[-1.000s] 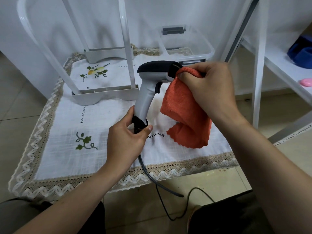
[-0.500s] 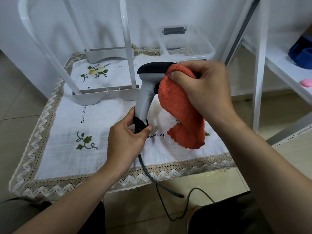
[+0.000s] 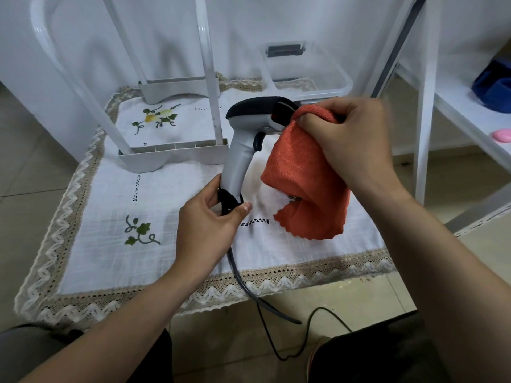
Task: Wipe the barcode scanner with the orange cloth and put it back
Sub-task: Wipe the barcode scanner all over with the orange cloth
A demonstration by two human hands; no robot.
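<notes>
I see the left hand point(image 3: 206, 225) curled round the bottom of the barcode scanner point(image 3: 239, 161), holding it upright above the white tablecloth point(image 3: 166, 244). The right hand point(image 3: 348, 139) pinches the orange cloth point(image 3: 304, 183) and presses a bunched bit against the front of the scanner's head. The rest of the cloth hangs down beside the handle. The grey cable point(image 3: 243, 280) drops off the table edge

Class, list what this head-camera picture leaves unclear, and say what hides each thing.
Head view: front window of the barcode scanner, partly covered by the orange cloth in the right hand.
Head view: the scanner's handle base, wrapped by the left hand.
Head view: the blue object on the shelf, cut off by the right edge.
</notes>
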